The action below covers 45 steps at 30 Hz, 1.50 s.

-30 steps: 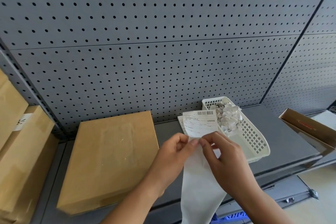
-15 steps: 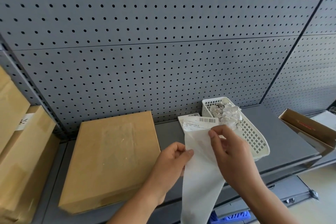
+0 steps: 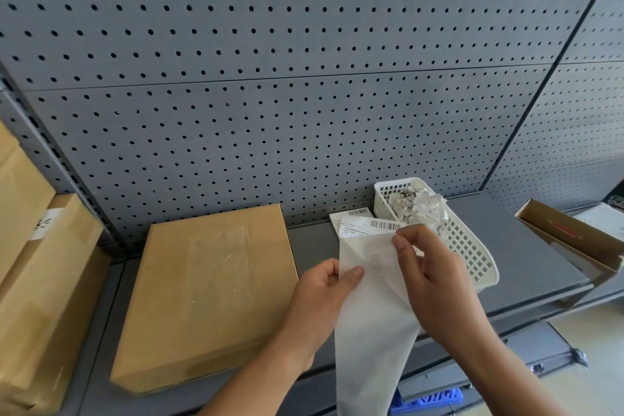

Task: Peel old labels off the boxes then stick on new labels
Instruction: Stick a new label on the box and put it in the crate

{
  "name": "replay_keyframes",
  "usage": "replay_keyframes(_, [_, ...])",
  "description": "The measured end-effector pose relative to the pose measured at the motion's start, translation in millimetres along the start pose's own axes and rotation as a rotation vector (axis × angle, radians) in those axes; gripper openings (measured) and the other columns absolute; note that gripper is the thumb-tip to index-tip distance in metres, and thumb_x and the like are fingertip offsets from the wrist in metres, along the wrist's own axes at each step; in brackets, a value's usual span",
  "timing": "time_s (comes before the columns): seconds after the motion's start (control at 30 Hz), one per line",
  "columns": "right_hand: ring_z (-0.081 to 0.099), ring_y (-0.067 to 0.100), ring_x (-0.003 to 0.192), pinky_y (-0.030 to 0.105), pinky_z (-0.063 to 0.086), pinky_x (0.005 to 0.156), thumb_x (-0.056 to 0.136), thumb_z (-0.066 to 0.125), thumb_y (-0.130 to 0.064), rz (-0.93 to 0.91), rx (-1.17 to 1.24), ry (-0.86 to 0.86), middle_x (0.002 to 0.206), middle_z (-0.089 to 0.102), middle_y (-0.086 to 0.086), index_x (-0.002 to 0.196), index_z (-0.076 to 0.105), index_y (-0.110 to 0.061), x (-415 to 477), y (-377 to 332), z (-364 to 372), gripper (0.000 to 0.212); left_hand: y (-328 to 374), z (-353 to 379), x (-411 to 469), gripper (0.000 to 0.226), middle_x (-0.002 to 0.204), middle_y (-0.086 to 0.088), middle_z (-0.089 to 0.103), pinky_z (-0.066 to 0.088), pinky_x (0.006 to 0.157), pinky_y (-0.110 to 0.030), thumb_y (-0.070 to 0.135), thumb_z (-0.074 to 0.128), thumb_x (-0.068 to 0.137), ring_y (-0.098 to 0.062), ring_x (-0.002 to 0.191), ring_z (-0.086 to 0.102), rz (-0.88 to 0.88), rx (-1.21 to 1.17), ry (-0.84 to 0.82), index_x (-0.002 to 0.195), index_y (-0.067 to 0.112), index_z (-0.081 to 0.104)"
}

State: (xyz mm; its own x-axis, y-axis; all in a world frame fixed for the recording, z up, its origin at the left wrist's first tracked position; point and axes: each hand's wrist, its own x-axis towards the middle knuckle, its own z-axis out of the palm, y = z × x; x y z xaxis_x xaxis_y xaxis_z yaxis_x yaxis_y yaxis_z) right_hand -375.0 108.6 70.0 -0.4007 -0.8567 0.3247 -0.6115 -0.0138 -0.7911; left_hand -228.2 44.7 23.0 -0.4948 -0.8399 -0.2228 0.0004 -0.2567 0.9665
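The right hand (image 3: pixel 435 284) pinches the new label (image 3: pixel 369 226) between thumb and forefinger at its lower right corner, where the printed sheet meets the backing strip (image 3: pixel 371 331). The left hand (image 3: pixel 319 300) grips the strip's left edge lower down, thumb pressed on its front and fingers curled behind. A second ago both hands met at one spot under the label, which stood upright above them. Now they are apart: the right hand has gone up and away from the flat cardboard box (image 3: pixel 209 294), and the left has dropped lower and nearer to it. The label has folded back, so only its top band with the barcode shows above the strip, and faint print shows through the white paper below it. The strip hangs from the hands to the right of the box's front corner and runs out of view at the bottom. The box itself lies flat on the grey shelf (image 3: pixel 526 246) as before, a pale rectangular patch on its top face. Behind the label, right of the box's far corner, a second label (image 3: pixel 349 214) lies on the shelf. Further right of the box stands a white basket (image 3: pixel 472 257) holding crumpled peeled labels (image 3: pixel 418 209), touching the right hand's far side. Left of the box is a stack of boxes (image 3: pixel 37 280).
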Motion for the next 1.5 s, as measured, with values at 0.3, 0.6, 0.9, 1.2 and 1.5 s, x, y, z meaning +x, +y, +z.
replay_keyframes(0.3, [0.057, 0.017, 0.066, 0.029, 0.042, 0.056, 0.101, 0.049, -0.030, 0.002, -0.083, 0.082, 0.070, 0.064, -0.002, 0.088, 0.055, -0.027, 12.9, 4.3, -17.6, 0.015, -27.0, 10.4, -11.8, 0.052, 0.105, -0.021, 0.070, 0.054, 0.087, -0.047, 0.049, 0.068, 0.084, -0.037, 0.095, 0.068, -0.089, 0.081, -0.035, 0.108, 0.004, 0.062])
replay_keyframes(0.6, [0.059, 0.002, 0.076, 0.012, 0.043, 0.060, 0.101, 0.051, -0.026, -0.042, -0.104, -0.018, 0.084, 0.063, -0.023, 0.088, 0.056, -0.027, 13.9, -3.0, -36.7, 0.014, 2.3, 11.9, 1.8, 0.040, 0.105, -0.002, 0.076, 0.053, 0.080, -0.026, 0.045, 0.065, 0.094, -0.011, 0.092, 0.072, 0.002, -0.038, -0.034, 0.118, 0.013, 0.058])
replay_keyframes(0.9, [0.059, 0.006, 0.077, 0.019, 0.042, 0.054, 0.100, 0.051, -0.030, -0.054, -0.141, 0.041, 0.086, 0.063, -0.018, 0.088, 0.055, -0.031, 14.7, -0.2, -44.4, 0.013, 0.3, 19.3, 13.0, 0.024, 0.086, -0.012, 0.070, 0.049, 0.072, -0.025, 0.024, 0.067, 0.098, -0.015, 0.077, 0.063, -0.003, 0.006, 0.052, 0.101, 0.001, 0.062])
replay_keyframes(1.2, [0.055, 0.013, 0.069, 0.018, 0.041, 0.054, 0.101, 0.053, -0.021, -0.072, -0.104, 0.087, 0.070, 0.063, -0.001, 0.090, 0.058, -0.020, 21.2, -1.8, -52.9, 0.013, -15.4, 22.8, 10.0, 0.012, 0.080, -0.002, 0.060, 0.049, 0.071, -0.031, 0.024, 0.064, 0.097, -0.013, 0.071, 0.055, -0.129, 0.141, -0.004, 0.096, 0.015, 0.056])
replay_keyframes(1.5, [0.057, 0.013, 0.071, 0.019, 0.043, 0.052, 0.100, 0.052, -0.024, -0.111, -0.092, 0.022, 0.083, 0.062, -0.010, 0.091, 0.057, -0.023, 14.6, -3.6, -54.0, 0.010, 2.8, 27.1, 17.6, 0.029, 0.103, -0.008, 0.077, 0.060, 0.082, -0.032, 0.033, 0.068, 0.096, -0.019, 0.090, 0.073, -0.047, -0.050, -0.046, 0.111, 0.009, 0.067])
